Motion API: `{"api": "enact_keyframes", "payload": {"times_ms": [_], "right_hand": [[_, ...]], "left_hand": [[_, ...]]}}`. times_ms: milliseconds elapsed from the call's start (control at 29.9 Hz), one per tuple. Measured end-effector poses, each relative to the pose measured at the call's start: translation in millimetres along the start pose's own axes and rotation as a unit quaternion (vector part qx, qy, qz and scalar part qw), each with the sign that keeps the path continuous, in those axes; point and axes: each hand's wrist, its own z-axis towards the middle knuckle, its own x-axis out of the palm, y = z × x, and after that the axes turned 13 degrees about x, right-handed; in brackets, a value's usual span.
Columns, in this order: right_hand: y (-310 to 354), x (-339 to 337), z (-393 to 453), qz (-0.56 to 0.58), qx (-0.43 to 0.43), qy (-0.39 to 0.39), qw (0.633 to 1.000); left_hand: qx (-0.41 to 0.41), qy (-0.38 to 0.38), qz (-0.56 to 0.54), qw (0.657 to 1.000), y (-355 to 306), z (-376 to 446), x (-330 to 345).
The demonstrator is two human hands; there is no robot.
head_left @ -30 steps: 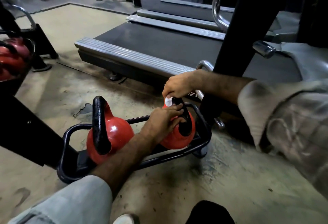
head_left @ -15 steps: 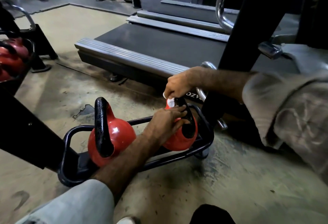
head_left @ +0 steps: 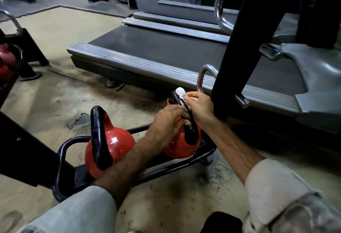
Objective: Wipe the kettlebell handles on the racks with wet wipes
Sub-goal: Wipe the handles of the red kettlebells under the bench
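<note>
two red kettlebells sat in the floor rack; at 3 o'clock, the left hand gripped the right kettlebell's handle, likely steadying it, while the right hand pinched the wet wipe against its top.

Person's arms, head-camera view.
Left hand and right hand bare; forearms bare, haired; light grey-white sleeves rolled toward the elbows, right cuff creased and faintly patterned.

Head view looks down and forward, close over a low rack (floor level).
</note>
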Motion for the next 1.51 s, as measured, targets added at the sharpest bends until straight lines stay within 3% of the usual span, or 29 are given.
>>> {"api": "enact_keyframes", "payload": {"times_ms": [134,201,301,368,502,636,970,1037,1070,1104,1171,1238,1371,1505], "right_hand": [[-7,1,7,0.042,0.022,0.007,0.999],[-9,5,13,0.131,0.089,0.082,0.984],[-10,12,20,0.215,0.228,0.206,0.927],[-13,16,25,0.213,0.283,0.25,0.901],[-10,14,34,0.1,0.308,0.245,0.914],[5,1,34,0.114,0.324,0.275,0.898],[13,12,28,0.183,0.303,0.264,0.897],[17,1,31,0.087,0.187,0.238,0.949],[24,-5,34,-0.015,0.087,0.19,0.978],[30,-7,36,-0.136,-0.02,0.135,0.981],[50,-3,39,-0.325,-0.189,0.086,0.923],[72,12,44,-0.444,-0.266,0.134,0.845],[113,45,36,-0.654,-0.307,0.257,0.642],[118,75,18,-0.799,-0.301,0.273,0.443]], "left_hand": [[0.002,0.008,-0.008,1.0,3,-2,3],[0.003,0.011,-0.01,1.0,5,-4,4],[0.0,0.014,-0.022,1.0,7,-5,3],[0.001,0.01,-0.029,1.0,8,-4,2],[0.002,0.004,-0.036,0.999,8,-5,3],[0.005,-0.003,-0.049,0.999,13,-5,3],[0.016,-0.002,-0.051,0.999,14,-3,3],[0.022,-0.003,-0.053,0.998,14,-4,2],[0.023,-0.003,-0.056,0.998,14,-3,0],[0.021,0.0,-0.059,0.998,14,-2,0],[0.023,0.013,-0.051,0.998,14,-2,-2],[0.04,0.035,-0.026,0.998,12,-3,-3],[0.062,0.082,0.013,0.995,12,-8,-6],[0.056,0.105,0.008,0.993,14,-9,-5]]}}
